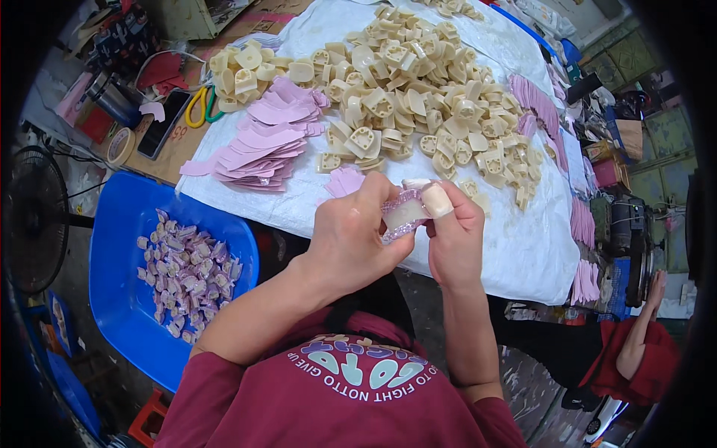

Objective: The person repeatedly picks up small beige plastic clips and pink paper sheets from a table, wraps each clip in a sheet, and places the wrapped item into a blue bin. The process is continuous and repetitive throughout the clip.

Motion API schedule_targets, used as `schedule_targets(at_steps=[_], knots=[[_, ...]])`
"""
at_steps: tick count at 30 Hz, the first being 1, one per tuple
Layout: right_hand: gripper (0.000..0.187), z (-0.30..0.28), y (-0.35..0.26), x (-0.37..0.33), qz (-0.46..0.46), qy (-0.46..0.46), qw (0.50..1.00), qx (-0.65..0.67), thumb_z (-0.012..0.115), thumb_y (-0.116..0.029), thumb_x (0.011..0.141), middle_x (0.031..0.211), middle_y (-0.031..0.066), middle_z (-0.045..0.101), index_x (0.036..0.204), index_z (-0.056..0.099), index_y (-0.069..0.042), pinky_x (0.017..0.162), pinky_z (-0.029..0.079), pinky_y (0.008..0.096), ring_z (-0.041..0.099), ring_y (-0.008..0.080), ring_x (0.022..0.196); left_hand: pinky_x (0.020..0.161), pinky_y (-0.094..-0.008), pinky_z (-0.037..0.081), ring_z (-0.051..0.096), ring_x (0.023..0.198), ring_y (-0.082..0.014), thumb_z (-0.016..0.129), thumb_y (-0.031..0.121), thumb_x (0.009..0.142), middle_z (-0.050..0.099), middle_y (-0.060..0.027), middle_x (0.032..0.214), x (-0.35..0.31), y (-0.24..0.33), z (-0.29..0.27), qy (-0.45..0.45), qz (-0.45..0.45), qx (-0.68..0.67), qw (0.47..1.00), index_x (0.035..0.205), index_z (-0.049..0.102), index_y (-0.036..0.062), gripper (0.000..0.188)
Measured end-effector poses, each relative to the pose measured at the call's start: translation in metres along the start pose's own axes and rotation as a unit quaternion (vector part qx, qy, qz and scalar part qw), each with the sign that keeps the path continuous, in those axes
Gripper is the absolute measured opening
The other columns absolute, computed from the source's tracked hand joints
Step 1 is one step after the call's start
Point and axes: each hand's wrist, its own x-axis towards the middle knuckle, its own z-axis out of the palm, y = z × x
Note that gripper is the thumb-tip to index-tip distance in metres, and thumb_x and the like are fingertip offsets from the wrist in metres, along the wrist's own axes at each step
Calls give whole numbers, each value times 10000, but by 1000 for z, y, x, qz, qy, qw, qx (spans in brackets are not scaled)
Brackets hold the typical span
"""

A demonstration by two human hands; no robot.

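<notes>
Left hand (349, 233) is closing its fingers round the glittery piece's near end; the piece (400, 215) is lying between both hands, seemingly running crosswise, touching both; right hand (457, 250) is pinching its right end.

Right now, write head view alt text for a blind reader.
A person's left hand and right hand grip a glittery lilac and pale piece near a white sheet heaped with cream parts; a blue tub at left holds lilac pieces.

Glittery lilac strip (405, 227), cream pieces (382, 102), lilac cutouts (258, 153), blue basin (118, 284), white sheet (515, 250)
</notes>
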Motion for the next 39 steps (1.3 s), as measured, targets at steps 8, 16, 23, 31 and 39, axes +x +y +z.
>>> schedule_targets(at_steps=[8,16,23,31,39], knots=[[287,19,-1,-10,-1,44,988,148,528,-211,988,985,27,642,1123,614,27,776,466,239,580,85,874,485,-239,466,584,548,-82,775,101,678,617,-72,700,-4,11,-1,51,18,21,998,925,512,2,374],[278,25,-21,-31,-17,-14,995,97,515,-150,981,1022,34,640,1170,601,35,835,450,244,567,82,931,474,-234,455,564,547,-57,778,103,681,608,-58,671,-20,24,-9,74,12,-3,997,900,500,7,367],[300,45,-33,-57,-124,-27,989,-75,495,-74,963,1098,73,635,1227,560,53,883,454,266,571,113,991,468,-216,441,558,547,-57,780,99,684,605,-49,677,-41,40,-21,111,25,-10,993,886,487,13,367],[289,52,-48,-85,-207,-29,945,-253,506,8,896,1035,153,665,1168,599,39,831,497,291,639,206,941,653,-256,500,624,714,-97,743,87,793,656,-79,797,-64,45,-54,13,72,-175,982,987,551,-10,290],[287,58,-48,-86,-231,24,941,-248,679,-171,875,948,134,671,1080,639,25,752,500,301,635,192,868,632,-232,475,584,665,-88,646,-52,775,623,-34,751,-69,50,-66,164,201,-79,963,1150,577,19,388]])
